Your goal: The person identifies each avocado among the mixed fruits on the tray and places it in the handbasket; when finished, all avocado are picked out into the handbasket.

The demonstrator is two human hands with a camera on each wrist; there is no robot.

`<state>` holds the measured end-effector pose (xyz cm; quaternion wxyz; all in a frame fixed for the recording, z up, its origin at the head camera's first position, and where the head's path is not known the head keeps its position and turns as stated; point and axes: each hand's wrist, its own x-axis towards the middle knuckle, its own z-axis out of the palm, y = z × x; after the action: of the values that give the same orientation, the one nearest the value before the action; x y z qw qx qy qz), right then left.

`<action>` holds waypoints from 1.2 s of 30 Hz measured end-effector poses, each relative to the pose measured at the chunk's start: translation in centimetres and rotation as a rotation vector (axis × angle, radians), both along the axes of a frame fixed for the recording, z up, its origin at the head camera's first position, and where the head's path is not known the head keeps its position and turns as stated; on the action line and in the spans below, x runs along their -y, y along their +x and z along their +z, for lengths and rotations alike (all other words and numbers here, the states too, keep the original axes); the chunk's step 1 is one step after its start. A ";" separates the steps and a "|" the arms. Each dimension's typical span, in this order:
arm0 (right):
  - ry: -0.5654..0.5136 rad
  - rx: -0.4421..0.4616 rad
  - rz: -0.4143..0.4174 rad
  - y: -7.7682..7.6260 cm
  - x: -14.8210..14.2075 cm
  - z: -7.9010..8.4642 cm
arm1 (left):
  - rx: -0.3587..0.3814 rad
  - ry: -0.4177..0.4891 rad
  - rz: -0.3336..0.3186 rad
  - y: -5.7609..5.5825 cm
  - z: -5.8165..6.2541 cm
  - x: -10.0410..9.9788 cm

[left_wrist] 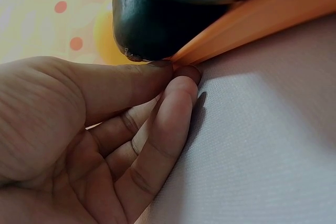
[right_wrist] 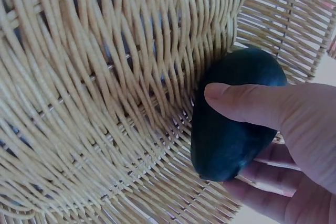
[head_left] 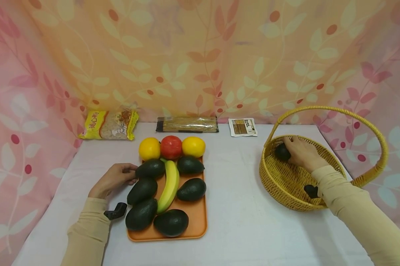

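Inside the wicker basket (head_left: 269, 184), my right hand (head_left: 301, 151) grips a dark green avocado (right_wrist: 231, 135). The thumb lies across its top, with fingers around the far side, close against the woven wall. My left hand (head_left: 117, 177) is at the left edge of an orange tray (head_left: 198, 225), where thumb and fingertips pinch the rim (left_wrist: 220, 40). On the tray, several avocados (head_left: 171, 222) surround a banana (head_left: 171, 184). Along its far end sit a red fruit (head_left: 171, 147) and two yellow fruits, one at the left (head_left: 149, 148) and one at the right (head_left: 193, 146).
A yellow food bag (head_left: 108, 125), a long clear-wrapped pack (head_left: 187, 125) and a small white packet (head_left: 242, 127) lie along the back of the white table (head_left: 233, 207). The basket's tall handle (head_left: 333, 109) arches above the right hand. Floral curtains enclose the back and sides.
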<state>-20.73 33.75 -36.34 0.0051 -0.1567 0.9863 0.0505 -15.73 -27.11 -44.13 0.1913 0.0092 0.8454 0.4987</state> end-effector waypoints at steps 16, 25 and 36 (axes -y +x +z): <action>0.088 0.009 -0.003 -0.1 0.0 0.1 | -0.008 -0.002 -0.002 -0.1 0.0 0.1; 0.073 0.025 -0.007 0.3 0.2 0.6 | 0.001 0.003 -0.003 0.0 -0.3 0.1; -0.037 -0.291 0.100 2.6 1.9 3.3 | -0.008 -0.023 -0.002 -0.2 -0.1 0.1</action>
<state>-18.14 31.87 -33.00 -0.1431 -0.1966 0.9684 0.0548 -15.91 -27.21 -44.19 0.1885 0.0095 0.8518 0.4887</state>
